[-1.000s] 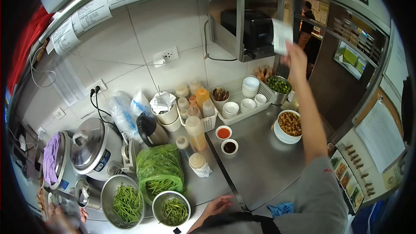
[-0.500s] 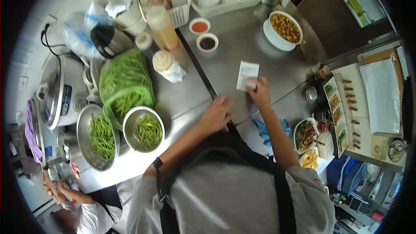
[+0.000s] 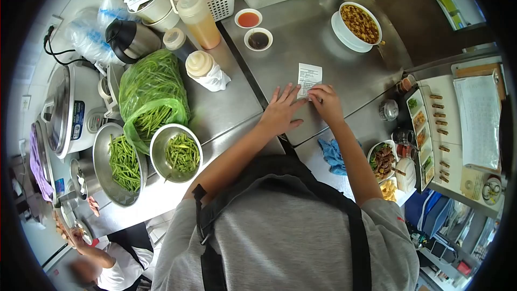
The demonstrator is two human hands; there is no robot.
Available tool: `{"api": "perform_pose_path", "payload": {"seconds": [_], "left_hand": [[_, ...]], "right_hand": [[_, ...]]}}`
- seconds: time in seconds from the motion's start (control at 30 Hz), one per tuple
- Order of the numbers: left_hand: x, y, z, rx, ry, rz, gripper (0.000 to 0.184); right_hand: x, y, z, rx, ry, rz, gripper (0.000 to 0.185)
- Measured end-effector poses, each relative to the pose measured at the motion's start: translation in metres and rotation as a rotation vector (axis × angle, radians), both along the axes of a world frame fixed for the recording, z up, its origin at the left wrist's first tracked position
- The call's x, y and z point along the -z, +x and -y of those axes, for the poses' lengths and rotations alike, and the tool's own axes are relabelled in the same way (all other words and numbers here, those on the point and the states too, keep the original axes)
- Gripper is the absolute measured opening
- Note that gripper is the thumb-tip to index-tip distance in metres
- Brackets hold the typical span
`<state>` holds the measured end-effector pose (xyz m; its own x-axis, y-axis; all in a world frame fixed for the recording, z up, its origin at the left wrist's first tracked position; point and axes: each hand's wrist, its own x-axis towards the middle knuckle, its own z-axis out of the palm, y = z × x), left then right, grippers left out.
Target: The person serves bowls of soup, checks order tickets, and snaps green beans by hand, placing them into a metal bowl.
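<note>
A small printed receipt [image 3: 309, 75] lies on the steel table in front of me. My right hand [image 3: 327, 105] is closed at its lower right corner, thumb and fingertips pressed together on the paper. To the left, my left hand [image 3: 281, 112] is stretched out with spread fingers, palm down, its fingertips close to the receipt's lower left side. Whether those fingertips touch the paper I cannot tell. Beyond the hands stand a small bowl of red sauce [image 3: 248, 19] and a small bowl of dark sauce [image 3: 258, 39]. A white bowl of brown diced food [image 3: 344, 37] sits farther right.
On the left are a bag of green beans [image 3: 153, 83], a steel bowl of cut beans [image 3: 156, 170], a colander [image 3: 132, 196] and sauce bottles [image 3: 199, 19]. A blue cloth [image 3: 333, 156] and a plate of meat [image 3: 382, 159] lie right. A co-worker [image 3: 121, 261] works at lower left.
My left hand has moved up and right toward the receipt, and its fingers have spread. The right hand stays at the receipt's lower corner. The view has shifted slightly.
</note>
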<state>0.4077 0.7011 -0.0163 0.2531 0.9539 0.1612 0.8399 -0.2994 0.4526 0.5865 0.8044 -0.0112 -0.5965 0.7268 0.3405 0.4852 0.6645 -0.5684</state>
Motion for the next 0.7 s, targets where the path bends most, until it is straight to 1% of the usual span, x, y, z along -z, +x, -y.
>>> {"api": "perform_pose_path", "payload": {"seconds": [0.13,0.23,0.33,0.43,0.53,0.63,0.7], "left_hand": [[0.002,-0.001,0.001,-0.003,0.026,0.007,0.067],[0.002,-0.004,0.001,-0.001,-0.019,-0.037,0.065],[0.002,-0.005,0.001,-0.012,-0.009,-0.04,0.063],[0.0,-0.004,0.003,-0.022,-0.015,0.0,0.064],[0.001,-0.003,0.003,-0.032,-0.017,0.006,0.065],[0.003,-0.003,0.002,-0.03,-0.021,0.017,0.066],[0.002,-0.001,0.004,-0.032,-0.033,0.021,0.066]], "right_hand": [[-0.004,-0.009,0.0,0.018,0.084,0.071,0.01],[0.0,-0.027,-0.001,0.026,0.114,0.083,0.01],[-0.001,-0.032,-0.002,0.032,0.053,0.161,0.009],[0.0,-0.003,-0.008,0.08,-0.011,0.162,0.008],[-0.002,0.033,-0.018,0.209,-0.055,0.254,0.01],[-0.001,0.047,-0.018,0.292,-0.383,0.088,0.018],[0.007,0.039,-0.014,0.355,-0.462,-0.004,0.025]]}}
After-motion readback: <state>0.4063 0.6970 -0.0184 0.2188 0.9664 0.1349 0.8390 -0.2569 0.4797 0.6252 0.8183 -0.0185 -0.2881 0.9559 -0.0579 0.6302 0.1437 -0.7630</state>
